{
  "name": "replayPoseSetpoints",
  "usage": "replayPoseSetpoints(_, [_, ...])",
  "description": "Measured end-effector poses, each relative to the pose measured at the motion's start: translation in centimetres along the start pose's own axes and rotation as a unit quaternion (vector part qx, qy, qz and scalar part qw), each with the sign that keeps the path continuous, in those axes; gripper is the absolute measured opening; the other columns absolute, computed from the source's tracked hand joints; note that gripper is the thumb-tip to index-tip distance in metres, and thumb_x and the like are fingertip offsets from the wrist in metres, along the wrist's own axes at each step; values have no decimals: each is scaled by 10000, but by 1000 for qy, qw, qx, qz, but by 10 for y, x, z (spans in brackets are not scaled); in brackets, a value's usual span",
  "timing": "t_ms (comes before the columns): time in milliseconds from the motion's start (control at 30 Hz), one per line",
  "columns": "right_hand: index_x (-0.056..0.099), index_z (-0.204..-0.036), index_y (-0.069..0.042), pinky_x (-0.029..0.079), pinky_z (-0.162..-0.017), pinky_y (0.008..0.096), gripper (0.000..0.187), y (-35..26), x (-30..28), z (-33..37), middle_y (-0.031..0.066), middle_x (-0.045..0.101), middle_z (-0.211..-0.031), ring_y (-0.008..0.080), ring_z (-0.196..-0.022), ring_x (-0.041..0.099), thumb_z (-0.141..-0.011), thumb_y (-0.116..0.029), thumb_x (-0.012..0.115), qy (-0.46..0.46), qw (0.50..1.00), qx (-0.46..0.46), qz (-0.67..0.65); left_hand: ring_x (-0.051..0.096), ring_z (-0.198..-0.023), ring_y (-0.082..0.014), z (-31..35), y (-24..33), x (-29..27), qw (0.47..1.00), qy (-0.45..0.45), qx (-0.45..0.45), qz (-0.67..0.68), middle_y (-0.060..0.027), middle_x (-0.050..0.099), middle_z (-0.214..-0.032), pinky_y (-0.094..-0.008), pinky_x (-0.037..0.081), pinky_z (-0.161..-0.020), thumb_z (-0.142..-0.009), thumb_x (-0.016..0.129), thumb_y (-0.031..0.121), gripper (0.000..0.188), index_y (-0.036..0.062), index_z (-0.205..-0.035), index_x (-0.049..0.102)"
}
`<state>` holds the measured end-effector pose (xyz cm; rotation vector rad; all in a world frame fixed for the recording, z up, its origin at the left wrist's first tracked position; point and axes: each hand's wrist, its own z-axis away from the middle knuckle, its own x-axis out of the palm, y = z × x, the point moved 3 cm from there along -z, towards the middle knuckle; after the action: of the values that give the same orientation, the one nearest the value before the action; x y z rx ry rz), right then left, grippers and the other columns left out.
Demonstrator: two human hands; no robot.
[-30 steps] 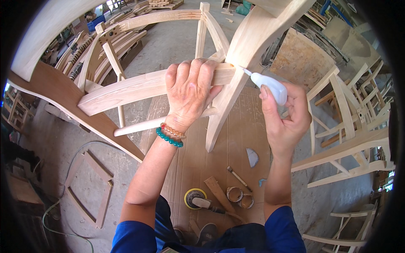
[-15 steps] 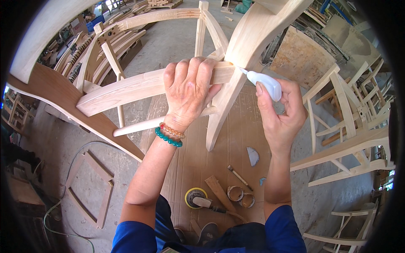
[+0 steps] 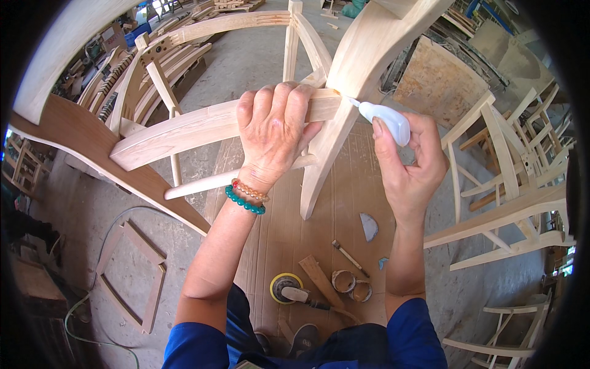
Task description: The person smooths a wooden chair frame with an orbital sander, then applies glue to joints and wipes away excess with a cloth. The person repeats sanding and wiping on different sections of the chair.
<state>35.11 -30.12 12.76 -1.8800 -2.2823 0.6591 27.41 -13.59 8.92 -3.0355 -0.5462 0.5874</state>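
A pale wooden chair frame (image 3: 184,132) stands in front of me. My left hand (image 3: 273,126) wraps over its curved front rail near the right end; two beaded bracelets circle that wrist. Between the thumb and fingers of my right hand (image 3: 415,163) is a small white squeeze bottle (image 3: 386,121). Its thin nozzle points left and meets the joint where the rail runs into the curved chair leg (image 3: 329,135). A small orange-brown spot shows at that joint. Below the rail runs a round stretcher (image 3: 212,183).
On the cardboard (image 3: 270,246) below lie a sander (image 3: 286,289), a brush (image 3: 350,258), two small pots (image 3: 343,281), a wood strip (image 3: 321,281) and a grey half-round piece (image 3: 369,227). More chair frames (image 3: 504,227) stand at right. A hose (image 3: 92,286) and wooden frame (image 3: 120,289) lie left.
Almost nothing differs. Both hands, the bottle and the chair frame keep their places, with only a tiny shift of the whole view.
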Motion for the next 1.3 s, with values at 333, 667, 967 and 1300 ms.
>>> replayPoseSetpoints(333, [632, -903, -20, 493, -622, 256, 150, -1, -1, 0, 52, 664, -789, 115, -667, 604, -798, -47, 736, -4, 1000, 0, 11, 513, -871, -194, 0, 0, 0, 1000, -5, -1, 3, 21, 582, -959, -389, 316, -905, -623, 789, 408, 565, 170, -1086, 568])
replayPoseSetpoints(667, [630, -936, -12, 481, -622, 246, 178, -3, -3, 3, 47, 665, -813, 101, -677, 591, -801, -46, 741, 23, 999, 18, -23, 525, -898, -186, 0, -1, 1, 1000, -3, -2, -1, 30, 588, -991, -386, 320, -905, -625, 794, 404, 567, 176, -1092, 568])
replayPoseSetpoints(967, [625, -910, -11, 498, -629, 266, 160, 3, 9, 1, 66, 662, -799, 115, -676, 607, -803, -49, 738, 2, 1000, 7, -1, 522, -892, -184, 0, 0, -1, 1000, -8, -6, 4, 33, 592, -984, -381, 316, -902, -621, 794, 397, 559, 173, -1083, 572])
replayPoseSetpoints(1300, [557, -1010, 16, 522, -693, 258, 218, -2, -10, 9, 122, 665, -898, 156, -762, 654, -829, 29, 678, 31, 991, 83, -99, 513, -886, -192, -1, 0, 1, 1000, 5, 3, 9, 33, 596, -997, -383, 312, -908, -629, 794, 415, 571, 183, -1104, 576])
